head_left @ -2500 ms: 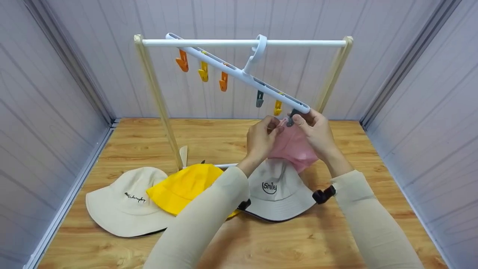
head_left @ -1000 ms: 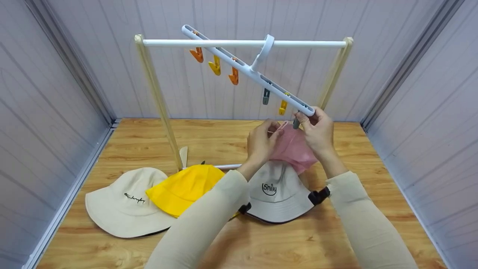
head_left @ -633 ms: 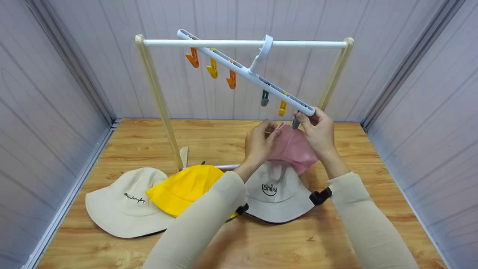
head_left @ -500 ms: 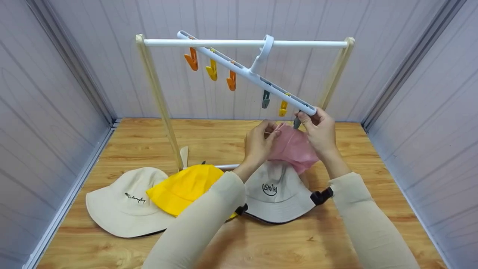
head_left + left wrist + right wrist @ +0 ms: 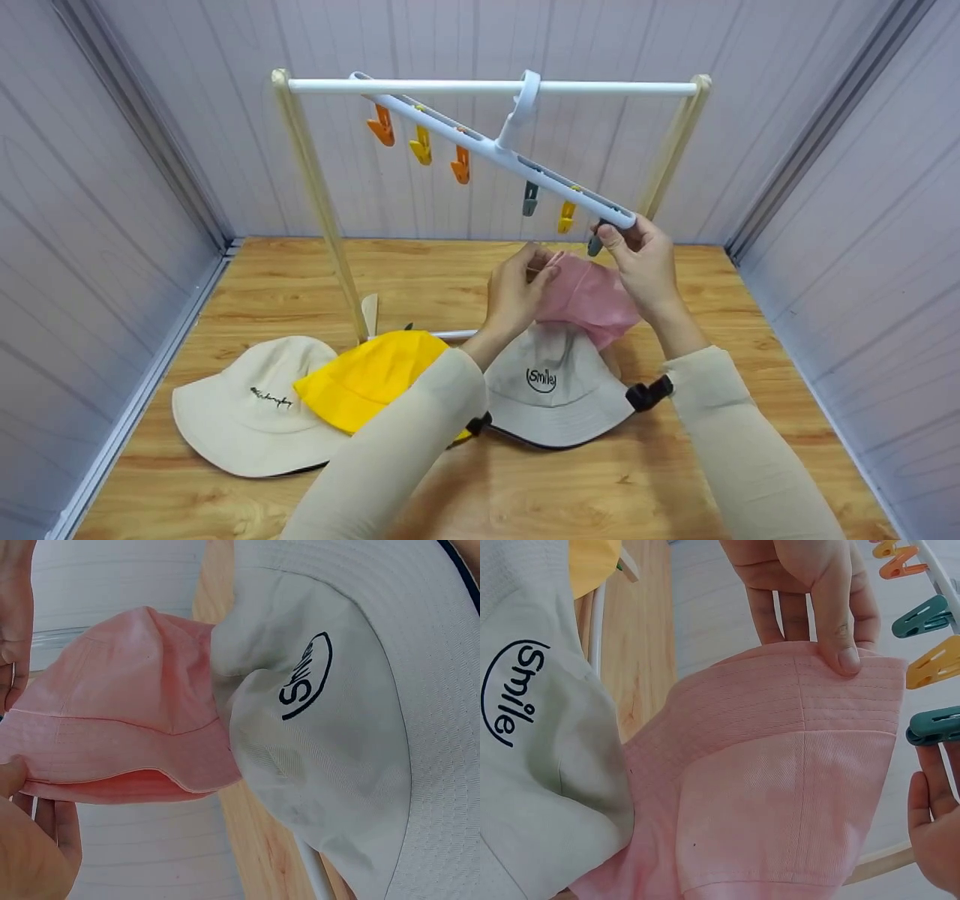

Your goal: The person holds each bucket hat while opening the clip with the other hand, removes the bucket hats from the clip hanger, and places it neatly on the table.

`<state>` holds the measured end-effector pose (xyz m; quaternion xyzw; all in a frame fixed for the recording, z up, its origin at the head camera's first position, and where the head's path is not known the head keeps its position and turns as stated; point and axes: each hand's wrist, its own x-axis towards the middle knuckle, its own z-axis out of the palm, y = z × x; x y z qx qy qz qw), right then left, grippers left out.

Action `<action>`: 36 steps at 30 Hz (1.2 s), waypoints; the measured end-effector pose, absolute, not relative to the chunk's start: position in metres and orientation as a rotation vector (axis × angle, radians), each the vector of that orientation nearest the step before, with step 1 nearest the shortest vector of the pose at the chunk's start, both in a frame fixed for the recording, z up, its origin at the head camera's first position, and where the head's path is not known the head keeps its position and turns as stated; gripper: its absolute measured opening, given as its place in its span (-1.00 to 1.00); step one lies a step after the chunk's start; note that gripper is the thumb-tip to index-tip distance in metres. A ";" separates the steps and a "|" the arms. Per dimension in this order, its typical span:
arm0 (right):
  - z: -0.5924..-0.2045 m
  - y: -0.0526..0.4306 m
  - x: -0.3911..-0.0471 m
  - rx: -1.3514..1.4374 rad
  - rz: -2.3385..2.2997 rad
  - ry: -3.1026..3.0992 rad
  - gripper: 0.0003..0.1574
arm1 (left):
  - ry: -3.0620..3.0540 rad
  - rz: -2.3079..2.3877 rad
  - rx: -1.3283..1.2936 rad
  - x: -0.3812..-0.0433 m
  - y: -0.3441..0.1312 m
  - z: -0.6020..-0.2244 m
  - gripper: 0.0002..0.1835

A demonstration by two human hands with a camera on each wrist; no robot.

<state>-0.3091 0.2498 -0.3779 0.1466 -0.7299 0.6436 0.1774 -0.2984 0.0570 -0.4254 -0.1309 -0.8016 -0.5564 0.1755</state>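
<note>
Between thumb and fingers, my left hand (image 5: pixel 517 289) pinches the brim of a pink bucket hat (image 5: pixel 589 296). My right hand (image 5: pixel 649 259) grips the dark green clip (image 5: pixel 595 246) at the low right end of a white clip hanger (image 5: pixel 547 178). In the right wrist view, a small gap separates that clip (image 5: pixel 934 726) from the pink brim (image 5: pixel 840 694). The hat's other side lies against a light grey bucket hat (image 5: pixel 559 382) marked "Smile". Several orange, yellow and green clips hang along the tilted hanger, with no cloth in them.
The hanger's hook sits over the white bar (image 5: pixel 420 87) of a wooden-legged rack (image 5: pixel 311 180). A yellow hat (image 5: pixel 382 375) overlaps a cream hat (image 5: pixel 259 409) on the wood-grain table (image 5: pixel 555 495). Panel walls stand behind and at both sides.
The pink brim, close against the end clip at first, has moved left and down from it with my left hand. The hanger swung right and partly back; my right hand stays at its end.
</note>
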 end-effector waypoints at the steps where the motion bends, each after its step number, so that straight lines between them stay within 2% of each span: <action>1: -0.378 0.250 -0.309 0.418 1.826 -2.065 -0.57 | -2.269 -1.584 -0.372 -0.298 0.057 -0.426 -0.93; 7: -0.378 0.252 -0.308 0.437 1.843 -2.052 -0.69 | -2.272 -1.611 -0.368 -0.296 0.054 -0.426 -0.93; 24: -0.378 0.254 -0.305 0.447 1.868 -2.070 -0.61 | -2.328 -1.448 -0.401 -0.290 0.046 -0.425 -0.93; 30: -0.377 0.258 -0.304 0.468 1.901 -2.057 -0.50 | -2.355 -1.423 -0.384 -0.288 0.043 -0.424 -0.91; 36: -0.377 0.260 -0.301 0.480 1.942 -2.015 -0.53 | -2.323 -1.433 -0.373 -0.288 0.038 -0.426 -0.93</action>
